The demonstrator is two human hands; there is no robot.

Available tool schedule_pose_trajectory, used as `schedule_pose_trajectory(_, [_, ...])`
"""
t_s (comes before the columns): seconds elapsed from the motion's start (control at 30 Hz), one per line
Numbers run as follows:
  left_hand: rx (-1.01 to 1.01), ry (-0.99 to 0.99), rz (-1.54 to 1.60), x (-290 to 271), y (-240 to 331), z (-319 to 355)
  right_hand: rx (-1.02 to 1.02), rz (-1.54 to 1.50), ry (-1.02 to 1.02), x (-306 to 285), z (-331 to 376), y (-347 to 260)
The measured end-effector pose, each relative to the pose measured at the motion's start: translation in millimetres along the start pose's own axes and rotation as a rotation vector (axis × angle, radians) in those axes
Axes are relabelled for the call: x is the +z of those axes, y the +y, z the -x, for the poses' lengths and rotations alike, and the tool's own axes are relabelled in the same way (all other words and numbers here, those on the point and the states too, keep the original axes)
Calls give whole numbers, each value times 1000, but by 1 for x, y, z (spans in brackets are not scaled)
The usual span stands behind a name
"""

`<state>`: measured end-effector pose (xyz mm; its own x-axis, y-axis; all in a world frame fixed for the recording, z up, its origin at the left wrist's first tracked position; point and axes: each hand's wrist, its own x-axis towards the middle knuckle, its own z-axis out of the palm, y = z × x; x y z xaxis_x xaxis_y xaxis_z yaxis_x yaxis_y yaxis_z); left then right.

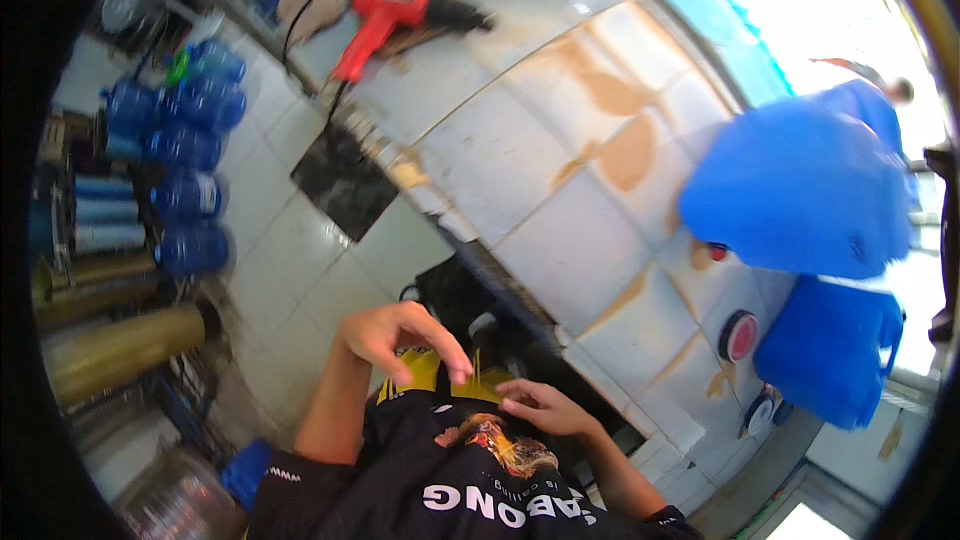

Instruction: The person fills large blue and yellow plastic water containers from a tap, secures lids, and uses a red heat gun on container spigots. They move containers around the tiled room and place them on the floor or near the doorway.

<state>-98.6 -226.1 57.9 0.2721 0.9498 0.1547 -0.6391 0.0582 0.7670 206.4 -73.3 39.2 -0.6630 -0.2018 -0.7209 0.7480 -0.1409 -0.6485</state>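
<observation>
My left hand [405, 338] is raised over my waist with its fingers bent and the thumb apart; no object shows in it. Lower and to the right, my right hand [545, 407] hovers by the front of my black shirt [400, 470], its fingers loosely curled and nothing visible between them. Yellow cloth [415, 370] with black parts shows below and between the two hands. Neither hand touches the white tiled counter [570, 250] ahead. On its far left part lies a red heat gun [385, 20] with a black nozzle, a dark cord running off the edge.
Blue plastic jerrycans [800, 185] stand at the counter's right, near a round pink-topped tin [738, 336]. Clear blue water bottles [190, 145] and yellowish rolls [125, 350] line the left side. A black square [345, 180] lies on the tiled floor. The counter edge is chipped.
</observation>
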Motion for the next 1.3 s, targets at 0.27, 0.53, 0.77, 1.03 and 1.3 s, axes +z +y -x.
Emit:
schedule_pose_trajectory(0.27, [-591, 1109, -239, -25, -249, 158, 132, 63, 483, 8, -222, 155])
schedule_pose_trajectory(0.53, [-311, 1275, -667, -192, -326, 144, 453, 211, 1108, -145, -400, 217])
schedule_pose_trajectory(0.77, [-505, 1098, -1199, -356, -304, 21, 94, -95, 1628, -329, -474, 196])
schedule_pose_trajectory(1.03, [-332, 1115, -1219, -406, -343, 3, 184, -121, 1557, -463, -480, 196])
schedule_pose_trajectory(1.3, [-69, 1319, -1291, -415, -314, 8, 69, 223, 1421, -338, -469, 239])
